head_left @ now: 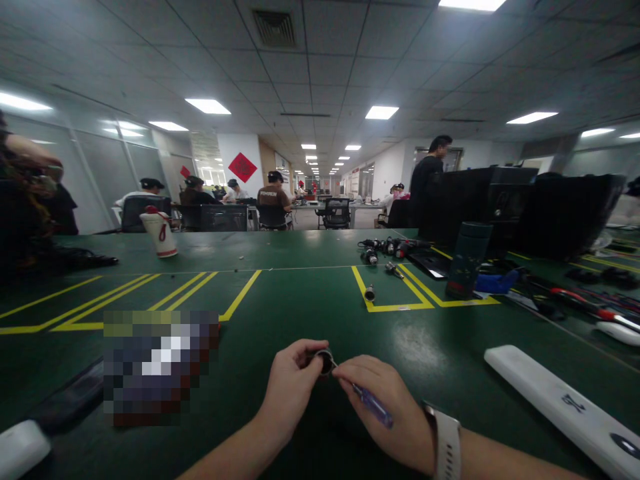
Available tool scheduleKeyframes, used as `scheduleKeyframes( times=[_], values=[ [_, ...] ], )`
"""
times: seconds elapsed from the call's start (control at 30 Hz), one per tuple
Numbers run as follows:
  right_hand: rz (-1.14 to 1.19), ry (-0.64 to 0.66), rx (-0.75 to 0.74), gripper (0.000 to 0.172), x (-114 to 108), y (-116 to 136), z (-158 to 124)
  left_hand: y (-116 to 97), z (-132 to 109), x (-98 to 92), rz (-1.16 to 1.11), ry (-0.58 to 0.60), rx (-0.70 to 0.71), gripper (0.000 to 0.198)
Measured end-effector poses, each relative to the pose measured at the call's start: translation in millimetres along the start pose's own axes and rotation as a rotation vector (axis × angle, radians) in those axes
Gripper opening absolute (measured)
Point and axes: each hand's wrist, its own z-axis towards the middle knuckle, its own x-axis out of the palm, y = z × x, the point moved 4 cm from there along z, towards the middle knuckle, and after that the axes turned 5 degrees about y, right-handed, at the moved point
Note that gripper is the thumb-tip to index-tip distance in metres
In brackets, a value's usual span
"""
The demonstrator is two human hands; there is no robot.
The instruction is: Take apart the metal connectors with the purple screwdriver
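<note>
My left hand (293, 377) pinches a small round metal part (326, 353) with a dark hollow opening, held above the green table. In my right hand (387, 390) is a small screwdriver (374, 405) with a translucent purple handle. Its thin shaft points left, to the rim of the round part; whether the tip touches inside it I cannot tell. Both hands are close together, and a watch with a pale strap (447, 437) circles my right wrist. Farther off, a similar small metal part (369, 293) stands inside a yellow-taped rectangle.
Several metal connectors (370, 256) lie at the far edge. A dark bottle (467, 260) and a blue item (497, 282) are to the right, with a long white case (560, 407) nearer. At left are a blurred-out box (160, 367) and a paper cup (161, 233). Other people sit beyond.
</note>
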Motion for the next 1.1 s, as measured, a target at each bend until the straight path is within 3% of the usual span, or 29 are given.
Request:
scheduleKeyframes(
  times=[0.3,0.43,0.63,0.77,0.83,0.97,1.1],
  values=[
    [-0.094,-0.089,-0.132,0.035,-6,3,-4,1,2,0.5,0.024,0.062,0.016,0.020],
    [-0.130,-0.032,-0.039,0.040,-1,-4,0,0,-4,8.7,-0.002,0.134,0.013,0.021],
    [-0.144,0.017,0.002,0.027,5,-20,5,4,-7,16.6,-0.019,0.211,0.005,0.031],
    [-0.322,-0.048,0.094,0.022,-19,-54,11,10,-3,11.3,0.095,0.170,0.003,0.037],
    [-0.495,-0.071,0.190,0.021,-38,-81,14,15,-2,9.8,0.169,0.172,-0.008,0.036],
    [-0.588,-0.119,0.346,0.024,-74,-135,13,29,0,13.1,0.265,0.209,-0.012,0.036],
    [-0.619,-0.076,0.456,0.029,-86,-165,8,31,2,18.5,0.325,0.217,0.011,0.034]
  ],
)
